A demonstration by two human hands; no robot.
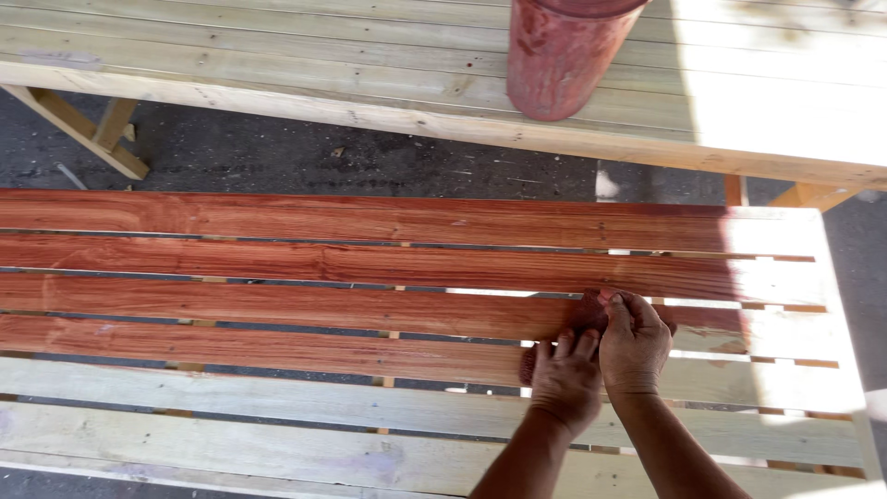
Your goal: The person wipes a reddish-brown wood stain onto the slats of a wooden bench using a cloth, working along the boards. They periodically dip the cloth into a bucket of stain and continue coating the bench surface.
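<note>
Spanning the frame from the left edge, a slatted wooden bench top point(277, 407) is seen: four far slats point(277, 277) are coated in a glossy reddish-brown stain with strong grain, two near slats are bare pale timber with knots and nail heads. Behind it, across a strip of dark asphalt point(277, 157), a second surface of unstained pale planks point(231, 65) is set, and on it a cylindrical can point(564, 55), smeared red, is stood upright. Right of centre, the left hand point(565, 379) is laid flat, fingers pressed together on a stained slat. Just beside it, touching, the right hand point(634, 342) is bunched, fingertips pinching a dark red-soaked rag point(584, 314) against the slat. The rag is found under and just left of those fingertips, where stain meets bare wood
</note>
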